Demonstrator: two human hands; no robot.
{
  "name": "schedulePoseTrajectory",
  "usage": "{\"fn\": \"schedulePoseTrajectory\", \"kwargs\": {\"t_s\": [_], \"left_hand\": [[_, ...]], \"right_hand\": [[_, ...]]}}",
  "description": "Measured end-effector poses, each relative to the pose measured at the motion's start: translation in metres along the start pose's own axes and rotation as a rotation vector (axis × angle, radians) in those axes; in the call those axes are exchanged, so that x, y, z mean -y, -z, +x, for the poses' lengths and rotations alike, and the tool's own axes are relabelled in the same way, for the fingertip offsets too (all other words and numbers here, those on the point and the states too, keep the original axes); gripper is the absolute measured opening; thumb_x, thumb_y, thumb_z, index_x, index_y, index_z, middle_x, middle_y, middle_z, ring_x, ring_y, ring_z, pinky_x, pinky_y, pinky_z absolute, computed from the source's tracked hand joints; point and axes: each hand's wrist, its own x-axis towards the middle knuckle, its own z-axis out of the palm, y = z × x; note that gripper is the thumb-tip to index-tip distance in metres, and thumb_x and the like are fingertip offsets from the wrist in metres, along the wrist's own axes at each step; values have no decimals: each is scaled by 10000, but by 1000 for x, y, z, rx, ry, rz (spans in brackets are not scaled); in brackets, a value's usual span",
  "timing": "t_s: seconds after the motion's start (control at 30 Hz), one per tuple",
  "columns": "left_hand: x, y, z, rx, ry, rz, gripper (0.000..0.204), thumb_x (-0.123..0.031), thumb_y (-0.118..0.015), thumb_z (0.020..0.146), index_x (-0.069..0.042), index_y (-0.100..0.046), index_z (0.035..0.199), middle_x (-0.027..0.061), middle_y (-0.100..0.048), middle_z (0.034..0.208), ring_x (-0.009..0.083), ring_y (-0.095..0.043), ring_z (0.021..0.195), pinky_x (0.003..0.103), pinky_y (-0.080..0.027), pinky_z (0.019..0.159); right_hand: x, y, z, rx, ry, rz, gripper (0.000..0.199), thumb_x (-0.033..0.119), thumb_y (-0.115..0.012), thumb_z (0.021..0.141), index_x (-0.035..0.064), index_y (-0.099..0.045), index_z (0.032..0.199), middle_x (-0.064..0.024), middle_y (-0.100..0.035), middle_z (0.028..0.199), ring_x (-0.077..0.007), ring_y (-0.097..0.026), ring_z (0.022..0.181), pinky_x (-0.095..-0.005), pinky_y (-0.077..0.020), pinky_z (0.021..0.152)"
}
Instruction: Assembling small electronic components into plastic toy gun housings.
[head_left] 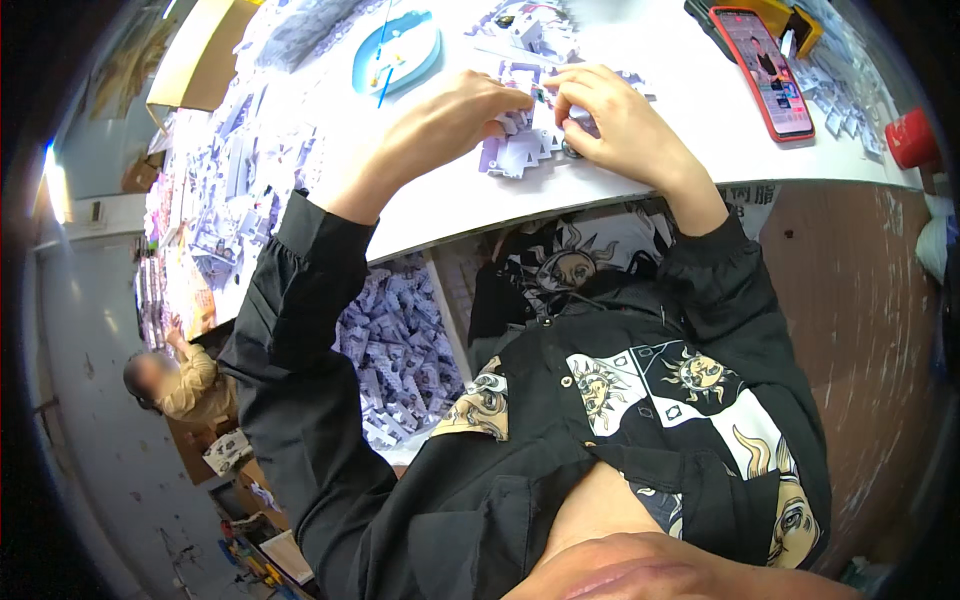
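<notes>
At the table's front edge, both my hands work over a small cluster of pale lavender and white plastic pieces [520, 153] with stepped, toothed edges. My left hand [455, 112] reaches in from the left, thumb and fingers closed at the cluster's upper left side on a pale plastic piece [517, 121]. My right hand [618, 125] is curled at the right of it, fingertips bent inward near the left fingertips. What the right fingers pinch is hidden by the hand; a small dark round thing [571, 150] shows below its thumb.
A blue dish [425, 50] with small bits and a thin blue stick stands behind my left hand. Pale plastic pieces [235, 180] heap on the left, more [400, 350] fill a box below. A red-cased phone [765, 75] lies right. Another person [195, 390] sits far left.
</notes>
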Motion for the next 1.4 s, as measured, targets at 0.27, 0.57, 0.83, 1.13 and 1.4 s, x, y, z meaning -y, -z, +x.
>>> {"fn": "schedulePoseTrajectory", "kwargs": {"t_s": [0.27, 0.57, 0.83, 1.13, 1.4], "left_hand": [[-17, -2, -1, 190, -186, 298, 321, 7, -631, 783, 18, -628, 1104, 127, -667, 1042, 241, -618, 1049, 318, -521, 910], [9, 2, 9, 128, -83, 75, 311, -47, -568, 873, -11, -651, 1171, 176, -663, 1000, 302, -668, 916, 349, -545, 819], [6, 12, 0, 158, -293, 147, 302, -93, -604, 850, -2, -645, 1135, 139, -666, 994, 283, -635, 1008, 334, -531, 880], [18, 1, -2, 86, -290, 36, 280, -78, -665, 795, -19, -696, 1066, 146, -678, 1124, 283, -639, 1093, 357, -530, 949], [41, -10, -5, -87, -345, -125, 222, -13, -634, 836, -15, -709, 1045, 145, -709, 1016, 269, -696, 911, 334, -555, 813]], "right_hand": [[2, 1, 3, -67, 61, 24, 101, 92, -634, 778, 20, -597, 837, -135, -635, 1072, -300, -555, 1132, -397, -447, 987], [0, -1, 1, -57, 69, -40, 106, 111, -621, 799, 24, -592, 854, -152, -621, 1136, -312, -549, 1141, -410, -434, 1000], [4, 3, 0, -56, 65, -37, 112, 109, -609, 806, 25, -573, 871, -137, -611, 1063, -308, -550, 1092, -407, -441, 974], [-2, 0, 2, -57, 98, -65, 114, 106, -605, 801, 33, -560, 877, -135, -598, 1035, -309, -542, 1082, -409, -441, 955], [-1, -6, 6, -61, 119, -86, 130, 112, -606, 795, 36, -556, 888, -131, -591, 1007, -318, -548, 1046, -412, -450, 931]]}}
